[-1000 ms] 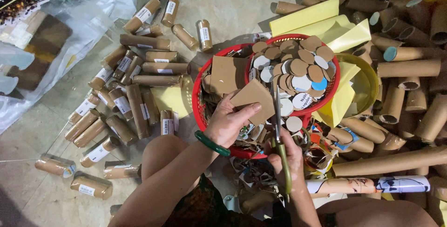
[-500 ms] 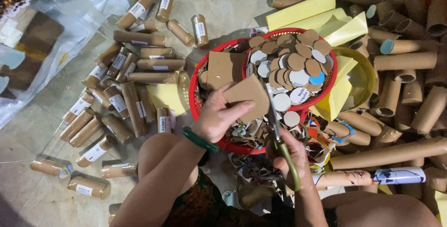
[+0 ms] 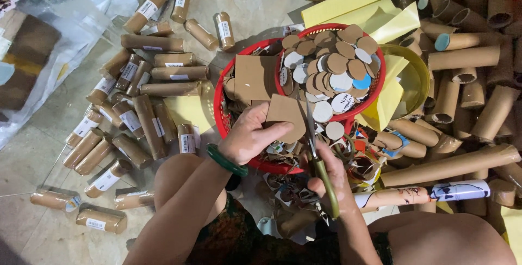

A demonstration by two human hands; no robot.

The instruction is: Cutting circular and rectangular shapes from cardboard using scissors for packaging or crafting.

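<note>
Counting first: two hands, one pair of scissors, one cardboard piece in work, two red baskets, one yellow bowl. Left hand (image 3: 251, 136) was closed around the lower left corner of the brown cardboard piece (image 3: 285, 117), thumb on top, holding it over the near rim of the larger red basket (image 3: 220, 102). One green bangle (image 3: 227, 160) sat on that wrist. Right hand (image 3: 326, 173) was wrapped around the green handles of the scissors (image 3: 314, 151), blades pointing away from the person and lying against the right edge of the cardboard piece; whether the blades were parted could not be told.

Smaller red basket (image 3: 375, 82) rested inside the larger one and held a heap of cut cardboard discs (image 3: 331, 66), brown and white with one blue, too many overlapping to count exactly, roughly thirty. Yellow bowl (image 3: 421, 72) stood just right of it, with yellow paper sheets (image 3: 348, 4) tucked around. Labelled brown tubes (image 3: 141, 102) lay on the floor to the left, about thirty; a larger pile of bare tubes (image 3: 467, 58) lay to the right, uncounted.

Against the frame half a second before: both hands kept their grips; the scissors sat slightly further along the cardboard edge.
</note>
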